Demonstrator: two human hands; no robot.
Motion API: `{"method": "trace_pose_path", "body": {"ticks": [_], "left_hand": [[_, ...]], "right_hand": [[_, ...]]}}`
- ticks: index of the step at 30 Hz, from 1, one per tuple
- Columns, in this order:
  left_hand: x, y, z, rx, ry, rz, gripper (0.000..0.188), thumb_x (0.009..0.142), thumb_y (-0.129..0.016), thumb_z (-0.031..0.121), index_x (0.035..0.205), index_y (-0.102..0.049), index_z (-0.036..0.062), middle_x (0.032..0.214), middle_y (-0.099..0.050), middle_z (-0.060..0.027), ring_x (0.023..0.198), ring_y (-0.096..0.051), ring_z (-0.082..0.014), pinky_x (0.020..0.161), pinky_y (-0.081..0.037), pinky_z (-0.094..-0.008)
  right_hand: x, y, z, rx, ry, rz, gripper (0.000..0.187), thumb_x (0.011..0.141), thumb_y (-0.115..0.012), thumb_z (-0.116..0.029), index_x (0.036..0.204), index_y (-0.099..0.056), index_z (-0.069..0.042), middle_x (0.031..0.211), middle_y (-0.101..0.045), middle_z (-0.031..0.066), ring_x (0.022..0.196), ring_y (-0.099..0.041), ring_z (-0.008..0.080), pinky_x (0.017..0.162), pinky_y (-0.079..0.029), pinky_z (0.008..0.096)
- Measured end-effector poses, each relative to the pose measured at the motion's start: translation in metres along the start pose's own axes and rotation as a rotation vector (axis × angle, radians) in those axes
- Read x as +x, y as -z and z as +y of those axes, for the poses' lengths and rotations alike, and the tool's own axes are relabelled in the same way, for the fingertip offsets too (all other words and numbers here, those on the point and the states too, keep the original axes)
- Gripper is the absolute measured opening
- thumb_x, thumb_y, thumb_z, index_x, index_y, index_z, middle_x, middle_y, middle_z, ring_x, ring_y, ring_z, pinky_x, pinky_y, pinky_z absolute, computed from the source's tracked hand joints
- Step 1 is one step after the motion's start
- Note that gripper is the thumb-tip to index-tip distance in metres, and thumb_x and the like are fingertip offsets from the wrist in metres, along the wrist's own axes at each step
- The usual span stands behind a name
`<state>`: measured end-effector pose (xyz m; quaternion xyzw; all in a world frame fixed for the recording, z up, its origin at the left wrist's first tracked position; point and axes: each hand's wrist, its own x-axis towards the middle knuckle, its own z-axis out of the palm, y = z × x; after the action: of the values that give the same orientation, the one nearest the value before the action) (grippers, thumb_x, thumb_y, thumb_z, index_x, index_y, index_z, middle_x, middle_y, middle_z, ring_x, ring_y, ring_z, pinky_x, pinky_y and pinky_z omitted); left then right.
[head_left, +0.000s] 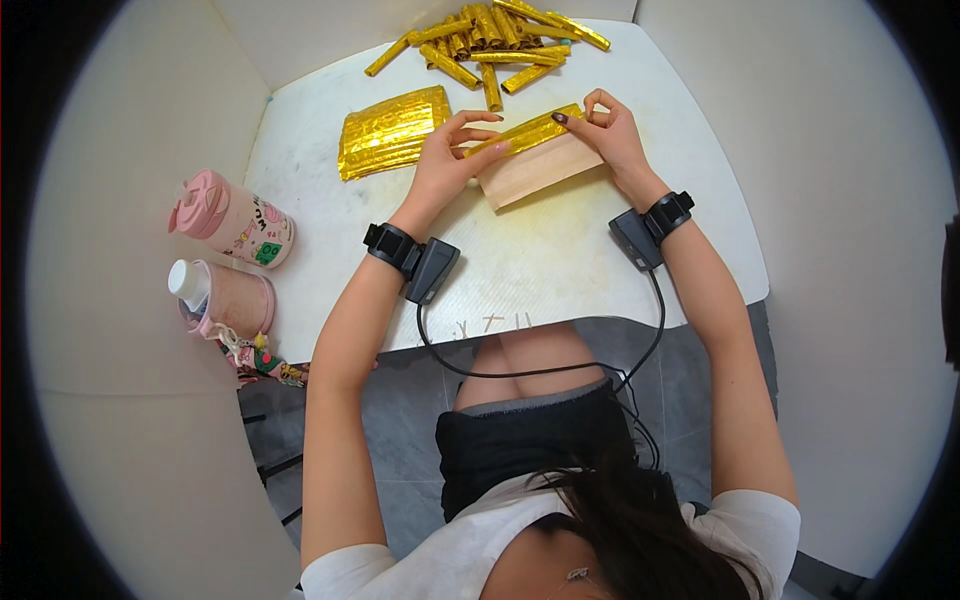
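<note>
On the person's left stands a pink tumbler (250, 225) with cartoon prints, its lid on, so I can't see what it holds. Just nearer the person, an open pink holder (248, 298) contains a white-capped bottle (186, 281).

The foil-backed sheet (540, 172) lies in the hands over the middle of the white table (335, 250): dull tan papery face up, its far edge turned over into a shiny, creased gold strip. The left hand (447, 155) has its thumb pressed on the strip, index finger lifted apart; whether other fingers grip underneath, I can't tell. The right hand (622, 140) pinches the strip's other end between thumb and curled index finger.

Beyond the left hand sits a crinkled gold stack (390, 132), roughly rectangular; slim, hollow gold tubes (485, 30) pile loosely at the far edge.
</note>
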<state>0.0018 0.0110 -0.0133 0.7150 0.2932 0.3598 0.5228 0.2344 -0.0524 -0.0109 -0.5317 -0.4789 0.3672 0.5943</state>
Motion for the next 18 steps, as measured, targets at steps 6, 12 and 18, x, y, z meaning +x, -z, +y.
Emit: {"method": "trace_pose_path", "body": {"ticks": [6,12,18], "left_hand": [[0.001,0.004,-0.005,-0.046,0.075,-0.07,0.031,0.089,-0.068,0.014,0.117,-0.059,0.0051,0.086,-0.071,-0.0038,0.083,-0.062,-0.0038,0.076,-0.048,-0.0184],[0.001,0.004,-0.004,0.027,0.056,-0.056,0.025,0.09,-0.067,0.014,0.112,-0.062,0.0026,0.092,-0.072,-0.0056,0.084,-0.062,-0.0042,0.078,-0.048,-0.0179],[-0.002,0.002,-0.002,0.001,-0.007,-0.299,0.029,0.092,-0.062,0.012,0.12,-0.062,0.0031,0.111,-0.068,-0.0039,0.09,-0.061,-0.0048,0.079,-0.049,-0.0182]], "right_hand": [[0.001,0.006,-0.002,-0.115,-0.011,-0.104,0.027,0.087,-0.068,-0.006,0.083,-0.042,-0.012,0.076,-0.067,0.0029,0.07,-0.057,0.0,0.056,-0.039,0.0131],[0.003,0.003,0.006,-0.042,0.032,-0.102,0.025,0.083,-0.072,-0.009,0.079,-0.048,-0.011,0.064,-0.058,-0.0046,0.057,-0.038,-0.0011,0.049,-0.025,0.0186],[0.0,0.003,-0.003,-0.113,0.025,-0.137,0.011,0.084,-0.069,-0.004,0.088,-0.059,-0.006,0.077,-0.066,0.0006,0.067,-0.052,0.001,0.059,-0.039,0.0167]]}}
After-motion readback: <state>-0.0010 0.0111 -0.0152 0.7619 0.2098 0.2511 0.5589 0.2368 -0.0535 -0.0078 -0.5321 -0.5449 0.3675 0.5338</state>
